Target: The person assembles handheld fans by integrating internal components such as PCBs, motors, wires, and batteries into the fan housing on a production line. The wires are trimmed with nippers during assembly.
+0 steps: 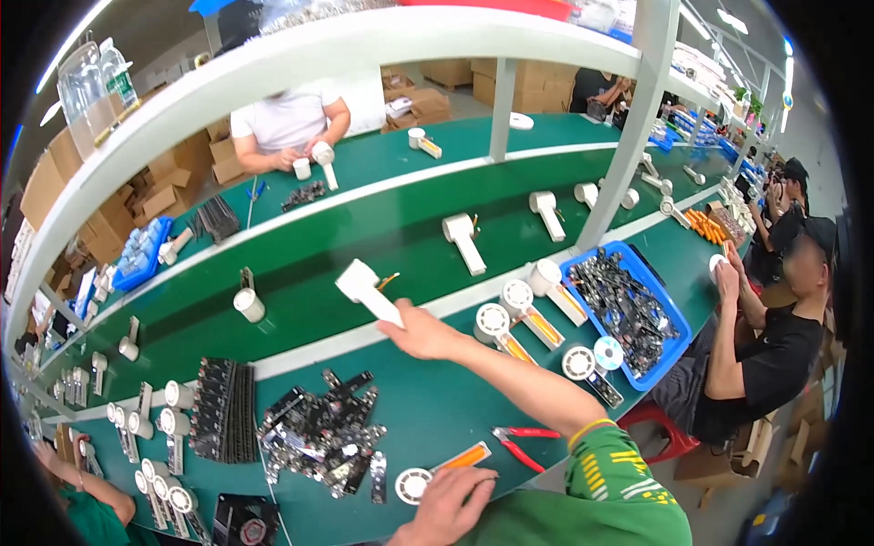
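White fan housing (pixel 362 284) sits in the grip of the right hand (pixel 423 332), its head over the green belt (pixel 410 218) past the worktop's far edge; whether it touches the belt cannot be told. The left hand (pixel 451 500), well apart from the right, lies with bent fingers over a fan unit (pixel 414 485) near the worktop's near edge; whether it grips cannot be told.

A blue tray (pixel 672 353) toward the worktop's right end is full of small dark parts (pixel 619 305). Across the belt, a blue bin (pixel 146 280) holds pale pieces (pixel 141 247).

The worktop (pixel 428 400) is green, with a pale rail along its far edge. A white metal frame rises above; cardboard boxes (pixel 514 86) stand behind, and a red stool (pixel 660 432) is beside the right end, near a seated co-worker.
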